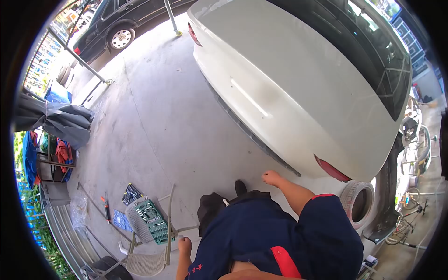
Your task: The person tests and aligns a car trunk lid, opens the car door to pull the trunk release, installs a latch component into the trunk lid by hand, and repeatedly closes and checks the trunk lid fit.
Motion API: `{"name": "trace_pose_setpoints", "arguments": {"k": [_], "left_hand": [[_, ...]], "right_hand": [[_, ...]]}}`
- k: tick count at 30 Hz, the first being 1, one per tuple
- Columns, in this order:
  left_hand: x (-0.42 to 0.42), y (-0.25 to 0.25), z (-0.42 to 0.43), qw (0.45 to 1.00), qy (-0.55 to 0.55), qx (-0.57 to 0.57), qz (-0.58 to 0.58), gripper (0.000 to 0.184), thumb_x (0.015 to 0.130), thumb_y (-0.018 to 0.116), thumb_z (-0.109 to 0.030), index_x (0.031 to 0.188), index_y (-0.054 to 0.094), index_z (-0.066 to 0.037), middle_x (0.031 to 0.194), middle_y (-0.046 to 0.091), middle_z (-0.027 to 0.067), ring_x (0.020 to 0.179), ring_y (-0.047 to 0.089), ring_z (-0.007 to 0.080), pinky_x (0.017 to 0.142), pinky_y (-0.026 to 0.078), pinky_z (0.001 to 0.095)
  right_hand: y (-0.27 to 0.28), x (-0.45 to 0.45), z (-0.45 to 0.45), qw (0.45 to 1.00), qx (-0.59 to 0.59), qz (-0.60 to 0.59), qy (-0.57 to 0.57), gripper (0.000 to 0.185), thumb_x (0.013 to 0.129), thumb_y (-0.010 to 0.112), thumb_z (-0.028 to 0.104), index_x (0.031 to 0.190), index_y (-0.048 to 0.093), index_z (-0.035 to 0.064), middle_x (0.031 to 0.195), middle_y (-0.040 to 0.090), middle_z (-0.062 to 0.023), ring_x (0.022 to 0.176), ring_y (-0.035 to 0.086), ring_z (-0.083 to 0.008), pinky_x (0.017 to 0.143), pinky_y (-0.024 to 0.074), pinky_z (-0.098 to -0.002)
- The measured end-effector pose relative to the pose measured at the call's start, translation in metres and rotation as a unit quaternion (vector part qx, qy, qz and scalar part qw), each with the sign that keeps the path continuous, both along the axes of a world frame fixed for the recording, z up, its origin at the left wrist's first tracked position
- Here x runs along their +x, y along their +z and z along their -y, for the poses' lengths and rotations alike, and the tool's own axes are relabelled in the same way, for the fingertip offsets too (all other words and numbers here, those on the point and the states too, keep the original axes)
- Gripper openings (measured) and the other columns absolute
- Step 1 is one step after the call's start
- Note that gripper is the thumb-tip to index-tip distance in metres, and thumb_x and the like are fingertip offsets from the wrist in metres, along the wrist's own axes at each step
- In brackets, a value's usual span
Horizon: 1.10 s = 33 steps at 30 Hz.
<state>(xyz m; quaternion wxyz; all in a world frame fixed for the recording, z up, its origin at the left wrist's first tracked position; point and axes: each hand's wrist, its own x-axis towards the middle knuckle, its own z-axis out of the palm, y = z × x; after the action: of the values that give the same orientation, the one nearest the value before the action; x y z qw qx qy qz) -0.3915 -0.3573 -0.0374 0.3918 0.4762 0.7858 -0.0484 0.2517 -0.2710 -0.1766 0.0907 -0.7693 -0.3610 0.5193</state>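
My right hand (270, 178), fingers curled closed, hangs in front of me with no object showing in it. It is nearest to the rear of a white car (275, 84), apart from the dark strip along the car's lower edge. My left hand (185, 245) is low at my side, also curled closed, and nothing sticks out of it. Beside it stands a mesh chair (147, 264) with a green socket tool set (151, 219) lying open on it. A second, dark tool case (132, 193) lies just beyond the chair.
An orange-and-black tool (107, 207) and a blue packet (122, 220) are on the floor at left. A tyre (358, 204) stands by the car's right rear corner. A slatted bench (70, 238), a metal pole (81, 60) and a black car (121, 18) are farther off.
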Motion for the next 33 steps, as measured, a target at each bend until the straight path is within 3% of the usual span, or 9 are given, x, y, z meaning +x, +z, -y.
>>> {"name": "trace_pose_setpoints", "arguments": {"k": [1, 3, 7, 11, 17, 20, 24, 30, 33], "left_hand": [[0.013, 0.020, -0.014, 0.998, 0.032, -0.005, 0.047, 0.038, 0.097, 0.054, -0.022, 0.106, 0.077, 0.006, 0.091, 0.078, 0.0230, 0.087, 0.077, 0.0321, 0.081, 0.060, 0.0473], [-0.034, -0.073, -0.008, 0.992, 0.075, -0.037, 0.097, 0.039, 0.097, 0.057, -0.026, 0.109, 0.078, 0.005, 0.097, 0.079, 0.0245, 0.091, 0.079, 0.0330, 0.085, 0.060, 0.0456], [-0.057, -0.112, -0.124, 0.983, -0.057, -0.122, 0.123, 0.039, 0.097, 0.057, -0.027, 0.111, 0.079, 0.002, 0.100, 0.079, 0.0250, 0.096, 0.079, 0.0353, 0.089, 0.060, 0.0459], [-0.107, -0.152, -0.334, 0.969, -0.209, -0.089, 0.096, 0.039, 0.098, 0.058, -0.028, 0.113, 0.080, 0.000, 0.104, 0.080, 0.0255, 0.100, 0.078, 0.0376, 0.092, 0.060, 0.0461], [-0.125, -0.063, -0.742, 0.961, -0.192, 0.193, 0.045, 0.037, 0.099, 0.057, -0.023, 0.119, 0.077, 0.002, 0.118, 0.076, 0.0289, 0.111, 0.073, 0.0474, 0.100, 0.057, 0.0508], [-0.091, -0.020, -0.891, 0.965, -0.006, 0.182, 0.187, 0.040, 0.104, 0.053, -0.017, 0.130, 0.068, 0.009, 0.109, 0.078, 0.0190, 0.101, 0.075, 0.0234, 0.090, 0.060, 0.0368], [-0.039, -0.036, -0.997, 0.951, -0.048, 0.159, 0.262, 0.039, 0.107, 0.050, -0.015, 0.131, 0.066, 0.010, 0.115, 0.077, 0.0219, 0.101, 0.076, 0.0266, 0.091, 0.061, 0.0365], [-0.003, -0.069, -1.058, 0.932, -0.335, 0.078, 0.112, 0.039, 0.096, 0.063, -0.022, 0.121, 0.077, 0.004, 0.114, 0.078, 0.0282, 0.111, 0.076, 0.0416, 0.101, 0.058, 0.0460], [-0.014, -0.072, -1.104, 0.955, -0.276, 0.031, 0.106, 0.040, 0.095, 0.061, -0.021, 0.120, 0.077, 0.005, 0.111, 0.079, 0.0283, 0.107, 0.078, 0.0383, 0.098, 0.059, 0.0434]], "right_hand": [[0.003, -0.001, -0.029, 0.999, 0.009, -0.032, -0.040, 0.028, 0.098, 0.066, 0.026, 0.103, 0.079, 0.0013, 0.089, 0.079, -0.0097, 0.083, 0.074, -0.0208, 0.076, 0.0589, -0.0392], [0.016, -0.009, -0.094, 0.999, 0.001, -0.022, -0.039, 0.028, 0.099, 0.066, 0.025, 0.105, 0.078, 0.0003, 0.092, 0.078, -0.0108, 0.084, 0.074, -0.0212, 0.077, 0.0591, -0.0389], [0.001, -0.020, -0.211, 0.998, 0.049, 0.002, -0.040, 0.030, 0.099, 0.066, 0.025, 0.107, 0.077, -0.0016, 0.097, 0.077, -0.0126, 0.085, 0.074, -0.0218, 0.077, 0.0593, -0.0388], [0.066, -0.067, -0.294, 0.988, 0.029, -0.044, -0.146, 0.031, 0.099, 0.065, 0.025, 0.110, 0.076, -0.0023, 0.099, 0.077, -0.0124, 0.085, 0.073, -0.0214, 0.077, 0.0591, -0.0380], [0.071, -0.125, -0.362, 0.991, -0.040, -0.048, -0.121, 0.034, 0.095, 0.068, 0.028, 0.111, 0.078, -0.0004, 0.096, 0.077, -0.0113, 0.082, 0.073, -0.0210, 0.071, 0.0581, -0.0377], [0.055, -0.139, -0.415, 0.989, -0.045, -0.043, -0.135, 0.033, 0.094, 0.068, 0.029, 0.109, 0.079, 0.0011, 0.093, 0.077, -0.0107, 0.078, 0.073, -0.0209, 0.067, 0.0572, -0.0370], [0.050, -0.149, -0.495, 0.982, -0.057, -0.068, -0.167, 0.033, 0.093, 0.067, 0.028, 0.107, 0.081, 0.0020, 0.092, 0.078, -0.0105, 0.076, 0.073, -0.0206, 0.065, 0.0569, -0.0362], [-0.002, -0.129, -0.657, 0.994, -0.002, 0.082, -0.075, 0.033, 0.093, 0.068, 0.030, 0.108, 0.080, 0.0029, 0.090, 0.078, -0.0106, 0.080, 0.074, -0.0206, 0.071, 0.0587, -0.0368], [0.048, -0.120, -0.756, 0.980, 0.059, 0.075, -0.177, 0.034, 0.096, 0.067, 0.030, 0.113, 0.078, 0.0026, 0.093, 0.078, -0.0099, 0.085, 0.074, -0.0193, 0.078, 0.0591, -0.0362]]}}
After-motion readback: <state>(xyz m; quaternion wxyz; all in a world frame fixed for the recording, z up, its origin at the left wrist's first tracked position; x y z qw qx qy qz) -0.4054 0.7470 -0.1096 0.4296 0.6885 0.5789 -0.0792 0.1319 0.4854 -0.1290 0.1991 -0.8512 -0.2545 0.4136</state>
